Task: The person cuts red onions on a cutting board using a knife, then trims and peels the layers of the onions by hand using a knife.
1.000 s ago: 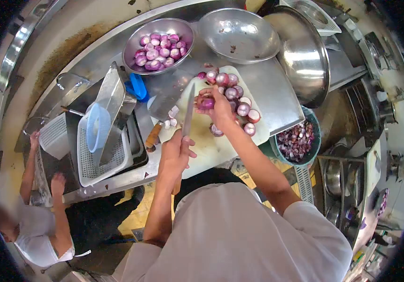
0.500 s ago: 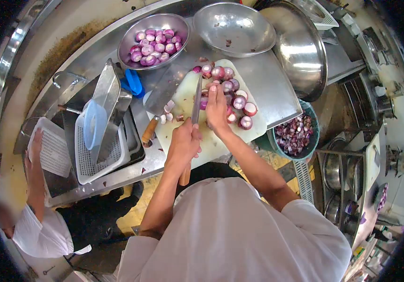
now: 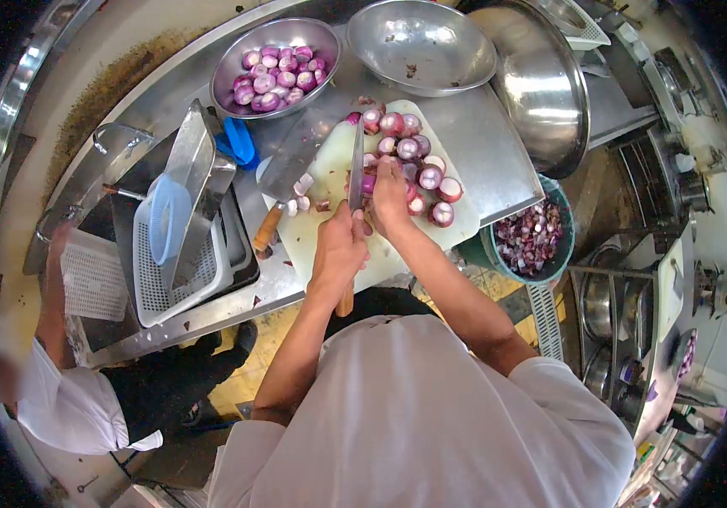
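Observation:
My left hand (image 3: 341,247) is closed round the wooden handle of a knife (image 3: 357,173). The blade points away from me over the white cutting board (image 3: 313,241). Close against the blade's right side, my right hand (image 3: 391,201) has its fingers bent over a red onion (image 3: 369,184), partly hidden by the hand. Several red onions with trimmed ends (image 3: 429,176) lie around and beyond my right fingers. White and purple trimmings (image 3: 302,184) are scattered left of the knife. A wide cleaver (image 3: 291,169) with a wooden handle lies at the board's left edge.
A metal bowl of peeled onions (image 3: 279,80) stands behind, beside another metal bowl (image 3: 423,51). A bucket of onion skins (image 3: 533,241) sits below the table's right side. White baskets (image 3: 173,288) lie in the sink at left, where another person (image 3: 67,389) stands.
The knife and my left hand have shifted slightly up and right, closer to the onion at my right hand. The other person at left has leaned a little.

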A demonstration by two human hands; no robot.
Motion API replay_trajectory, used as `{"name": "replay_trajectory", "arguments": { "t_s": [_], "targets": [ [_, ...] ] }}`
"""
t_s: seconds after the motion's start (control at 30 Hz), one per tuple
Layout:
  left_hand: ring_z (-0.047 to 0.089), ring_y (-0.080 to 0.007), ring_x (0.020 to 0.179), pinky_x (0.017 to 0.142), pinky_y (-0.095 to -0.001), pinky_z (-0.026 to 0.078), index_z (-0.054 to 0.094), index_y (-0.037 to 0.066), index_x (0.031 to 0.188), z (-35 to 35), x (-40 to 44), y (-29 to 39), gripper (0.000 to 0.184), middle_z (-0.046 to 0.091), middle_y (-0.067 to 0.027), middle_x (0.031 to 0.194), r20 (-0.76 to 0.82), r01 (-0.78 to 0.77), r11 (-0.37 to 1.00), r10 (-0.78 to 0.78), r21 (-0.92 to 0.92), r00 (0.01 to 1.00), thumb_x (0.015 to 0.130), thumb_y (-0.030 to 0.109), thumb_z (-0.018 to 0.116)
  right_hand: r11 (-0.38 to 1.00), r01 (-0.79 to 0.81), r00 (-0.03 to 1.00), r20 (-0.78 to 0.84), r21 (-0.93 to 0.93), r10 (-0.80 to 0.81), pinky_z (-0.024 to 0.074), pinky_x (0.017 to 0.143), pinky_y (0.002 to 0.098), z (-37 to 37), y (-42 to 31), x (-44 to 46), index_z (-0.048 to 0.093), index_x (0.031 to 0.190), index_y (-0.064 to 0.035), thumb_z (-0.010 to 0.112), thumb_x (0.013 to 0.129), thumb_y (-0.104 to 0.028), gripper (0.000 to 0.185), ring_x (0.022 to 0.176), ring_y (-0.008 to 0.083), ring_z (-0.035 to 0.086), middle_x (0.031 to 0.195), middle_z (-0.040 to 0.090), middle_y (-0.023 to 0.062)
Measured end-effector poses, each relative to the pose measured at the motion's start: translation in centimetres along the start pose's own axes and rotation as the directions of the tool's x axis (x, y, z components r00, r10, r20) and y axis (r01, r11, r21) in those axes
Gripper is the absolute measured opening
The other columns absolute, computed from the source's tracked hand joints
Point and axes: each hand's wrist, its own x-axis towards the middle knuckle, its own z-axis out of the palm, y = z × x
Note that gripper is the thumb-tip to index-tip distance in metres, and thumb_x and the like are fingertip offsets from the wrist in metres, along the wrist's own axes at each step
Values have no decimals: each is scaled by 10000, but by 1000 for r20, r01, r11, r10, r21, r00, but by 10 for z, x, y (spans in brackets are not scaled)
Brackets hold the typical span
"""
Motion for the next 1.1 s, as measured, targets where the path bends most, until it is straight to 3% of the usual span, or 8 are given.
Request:
{"name": "replay_trajectory", "arguments": {
  "t_s": [0.07,0.17,0.23,0.33,0.67,0.73,0.87,1.1],
  "targets": [
    [610,-151,464,355,-306,498,499,-18,1055,3,4,-11,178,664,-110,779,-4,-24,1000,24,8,1000,1041,150,444,994,-81,995,59,74,76,322,1107,414,2,-22,-16,471,1317,154,324,1058,-403,632,1300,453,448,1354,491,354],
    [641,-273,498,403,-391,505,497,-24,1030,7,10,-28,143,664,-163,784,-47,-86,984,94,153,994,1016,116,476,951,-139,990,46,278,131,552,730,372,5,-35,-25,515,1175,13,361,1071,-354,411,869,237,652,1060,640,175],
    [642,-437,632,533,-497,499,501,-30,1010,6,10,-31,106,646,-242,808,-187,-295,856,402,426,896,966,64,522,999,27,1000,-12,-29,-28,492,933,359,4,-33,-23,431,1366,60,375,1068,-384,537,1105,246,576,1286,558,203],
    [603,-516,778,644,-551,467,515,-26,1011,11,7,-30,106,617,-296,831,-263,-342,845,469,410,843,923,27,542,1000,-27,998,-52,-3,27,399,1057,340,8,-40,-30,299,1476,92,380,1066,-407,650,1249,251,482,1412,472,211],
    [686,-302,575,452,-396,499,527,-26,1000,-3,18,-50,117,653,-193,735,-214,-320,890,398,323,892,999,88,499,991,-121,991,-42,63,124,426,988,356,11,-49,-35,429,1393,66,390,1060,-425,594,1116,239,538,1286,555,172],
    [692,-182,543,370,-291,479,540,-15,1046,-8,14,-33,161,650,-130,696,-196,-371,925,381,89,904,1027,132,477,978,93,996,12,-185,-92,409,980,414,10,-51,-38,538,1196,70,343,1060,-438,561,1103,351,564,1179,613,230],
    [714,-189,594,377,-280,496,550,-14,1104,-12,17,-19,174,646,-108,702,-159,-330,943,321,-35,934,1025,123,477,909,305,950,20,-285,-312,439,861,422,10,-48,-44,551,1045,19,344,1063,-438,502,914,287,576,964,624,149],
    [708,-216,608,499,-350,533,572,-30,1068,-15,20,-19,131,659,-140,751,-219,-221,975,212,-15,952,983,19,486,992,-67,969,246,105,39,461,853,349,4,-38,-38,578,1050,-12,446,1038,-426,435,965,198,560,988,597,90]
  ]
}}
